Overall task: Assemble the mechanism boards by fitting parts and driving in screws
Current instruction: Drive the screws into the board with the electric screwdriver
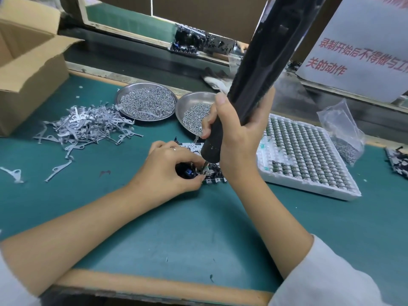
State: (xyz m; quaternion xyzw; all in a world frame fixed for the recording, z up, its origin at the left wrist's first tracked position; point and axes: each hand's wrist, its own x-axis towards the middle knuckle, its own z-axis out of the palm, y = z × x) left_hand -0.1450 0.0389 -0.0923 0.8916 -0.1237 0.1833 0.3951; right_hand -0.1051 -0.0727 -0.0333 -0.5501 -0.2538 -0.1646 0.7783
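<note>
A: Where's the board?

B: Mechanism board [212, 171] lies flat on the green bench mat [187, 235], centre, mostly hidden under both hands. Near edge with metal tabs shows, plus a white strip at the far side.

A: Left hand?

B: Left hand [167, 168] sits on the board's left end, fingers curled round a small black part [184, 171] with a blue bit on it. Ring on one finger.

A: Right?

B: Right hand [234, 133] wraps the black electric screwdriver [254, 85], tilted, top leaning away to the right. Bit is down on the board just beside the left fingertips.

A: Parts supply?

B: Two steel dishes behind the board: left dish [146, 100] full of screws, right dish [194, 111] partly full. Pile of flat grey metal levers [88, 127] loose on the mat to the left. White tray [309, 155] of small components in rows to the right, touching nothing I can tell. Clear bag [344, 133] of small parts beyond it. Open cardboard box [28, 62] far left.
</note>
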